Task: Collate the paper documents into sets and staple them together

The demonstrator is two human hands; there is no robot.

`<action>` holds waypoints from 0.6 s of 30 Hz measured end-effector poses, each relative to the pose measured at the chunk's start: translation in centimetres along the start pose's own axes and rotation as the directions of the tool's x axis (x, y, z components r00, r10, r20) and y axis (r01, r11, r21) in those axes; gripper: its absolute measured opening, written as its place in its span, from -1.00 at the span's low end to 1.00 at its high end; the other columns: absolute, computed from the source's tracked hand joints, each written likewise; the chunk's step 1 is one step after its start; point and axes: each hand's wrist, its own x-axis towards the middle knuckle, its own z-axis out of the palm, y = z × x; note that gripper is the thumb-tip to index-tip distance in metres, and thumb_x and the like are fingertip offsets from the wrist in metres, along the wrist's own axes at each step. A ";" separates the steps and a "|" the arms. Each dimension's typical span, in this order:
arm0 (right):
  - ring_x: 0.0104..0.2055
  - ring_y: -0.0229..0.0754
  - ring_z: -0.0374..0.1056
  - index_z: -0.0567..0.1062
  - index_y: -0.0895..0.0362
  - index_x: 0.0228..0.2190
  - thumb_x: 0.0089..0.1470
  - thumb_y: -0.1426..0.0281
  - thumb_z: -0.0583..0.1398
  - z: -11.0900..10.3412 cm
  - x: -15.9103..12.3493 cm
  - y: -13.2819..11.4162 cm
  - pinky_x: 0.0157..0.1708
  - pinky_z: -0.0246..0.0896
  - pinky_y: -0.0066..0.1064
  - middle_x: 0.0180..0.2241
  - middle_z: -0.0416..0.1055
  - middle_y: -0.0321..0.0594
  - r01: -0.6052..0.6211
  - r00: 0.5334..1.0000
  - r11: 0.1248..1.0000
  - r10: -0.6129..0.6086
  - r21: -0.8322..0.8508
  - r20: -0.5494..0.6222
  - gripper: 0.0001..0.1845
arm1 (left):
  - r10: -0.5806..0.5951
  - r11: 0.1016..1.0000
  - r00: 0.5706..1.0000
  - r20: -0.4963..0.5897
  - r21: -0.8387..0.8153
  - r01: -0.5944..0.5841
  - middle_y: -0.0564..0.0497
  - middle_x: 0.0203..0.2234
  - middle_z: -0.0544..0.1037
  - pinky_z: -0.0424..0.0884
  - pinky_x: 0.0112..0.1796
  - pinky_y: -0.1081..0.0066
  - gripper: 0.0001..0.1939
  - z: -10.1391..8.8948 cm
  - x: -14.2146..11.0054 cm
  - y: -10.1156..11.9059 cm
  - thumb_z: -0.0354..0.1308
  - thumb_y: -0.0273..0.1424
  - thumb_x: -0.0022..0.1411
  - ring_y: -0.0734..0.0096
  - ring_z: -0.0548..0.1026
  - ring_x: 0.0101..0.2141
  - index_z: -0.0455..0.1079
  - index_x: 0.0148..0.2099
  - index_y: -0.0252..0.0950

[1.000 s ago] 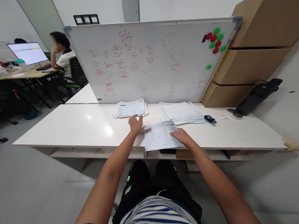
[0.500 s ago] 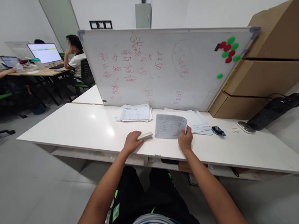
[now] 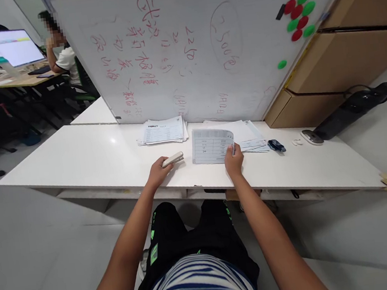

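My left hand [image 3: 158, 172] is closed around the rear of a cream-coloured stapler [image 3: 173, 159], whose front end points right towards the paper. Printed sheets [image 3: 210, 146] with a table on them are gripped at their right edge by my right hand [image 3: 234, 159], the thumb on top. The sheets curve up a little near the thumb; how many there are I cannot tell. Behind them, partly hidden, lies a loose stack of papers [image 3: 251, 134]. A second stack of printed forms [image 3: 162, 131] sits further left, beyond the stapler and close to the whiteboard.
A whiteboard [image 3: 188, 47] with red writing and magnets leans at the back of the white desk [image 3: 75, 155]. To the right are a dark watch-like object [image 3: 276, 145], a black bottle [image 3: 351, 111] and stacked cardboard boxes [image 3: 362, 58]. A person [image 3: 66, 57] sits at another desk.
My left hand has come away from near the left stack and taken hold of the stapler, now lifted slightly. My right hand has turned the sheets and moved them away from the desk's front edge.
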 end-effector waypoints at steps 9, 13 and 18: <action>-0.20 -0.07 0.34 0.45 0.14 -0.15 0.15 0.15 -0.02 0.0 0.2 -0.1 -0.17 0.22 -0.27 -0.23 0.48 -0.10 -0.024 1.000 1.000 0.024 0.014 -0.002 -0.58 | -0.041 0.998 0.999 -0.016 0.039 0.042 0.05 -0.37 0.52 0.31 -0.37 0.41 -0.69 0.0 -0.1 0.7 0.15 -0.12 0.12 0.30 0.45 -0.35 0.41 -0.22 -0.24; -0.20 -0.08 0.36 0.45 0.15 -0.15 0.17 0.16 -0.03 -0.2 -0.1 0.1 -0.15 0.22 -0.27 -0.24 0.48 -0.11 -0.007 1.000 1.000 0.008 -0.030 0.008 -0.58 | -0.066 0.994 0.998 -0.021 0.080 0.068 0.05 -0.36 0.52 0.33 -0.36 0.40 -0.73 0.1 0.1 0.5 0.15 -0.17 0.12 0.31 0.45 -0.35 0.37 -0.22 -0.23; -0.09 -0.06 0.38 0.42 0.23 -0.11 0.14 0.23 0.00 0.7 2.8 -0.4 -0.05 0.24 -0.24 -0.17 0.46 -0.01 -0.045 0.998 0.997 0.042 -0.059 -0.044 -0.58 | -0.007 0.980 1.000 0.006 0.201 0.006 0.01 -0.30 0.52 0.35 -0.28 0.35 -0.81 0.7 0.7 0.4 0.16 -0.33 0.09 0.24 0.46 -0.27 0.36 -0.21 -0.24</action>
